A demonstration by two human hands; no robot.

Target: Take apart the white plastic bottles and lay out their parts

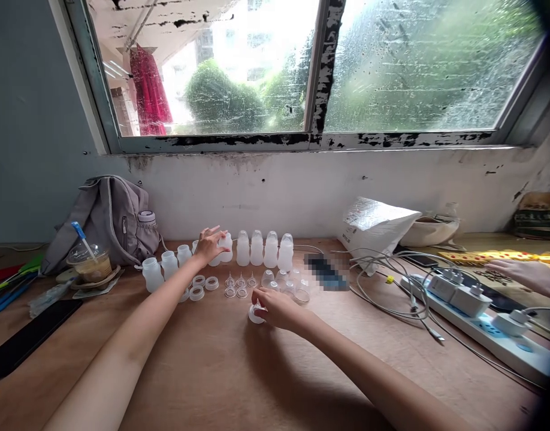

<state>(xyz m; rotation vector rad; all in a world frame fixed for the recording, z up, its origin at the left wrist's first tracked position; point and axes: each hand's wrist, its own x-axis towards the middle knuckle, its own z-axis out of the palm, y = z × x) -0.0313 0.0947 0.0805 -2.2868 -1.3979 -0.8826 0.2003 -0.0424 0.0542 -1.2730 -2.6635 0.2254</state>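
Note:
My left hand (208,245) reaches to the row of frosted bottles, its fingers apart beside a white bottle (227,246); whether it touches that bottle is unclear. Open-topped bottles (152,275) stand to its left, and several bottles with clear domed caps (257,248) stand to its right. My right hand (270,306) pinches a small white ring with a nipple (256,315) at the table surface. Just behind it are loose clear caps (302,292), clear nipples (241,292) and white rings (196,293).
A grey backpack (117,221) and a drink cup (91,266) stand at the left, near a black phone-like slab (30,338). Cables (378,299), a power strip (495,329) and a foil-lined bag (374,227) lie at the right. Another person's hand (522,272) is at the right edge.

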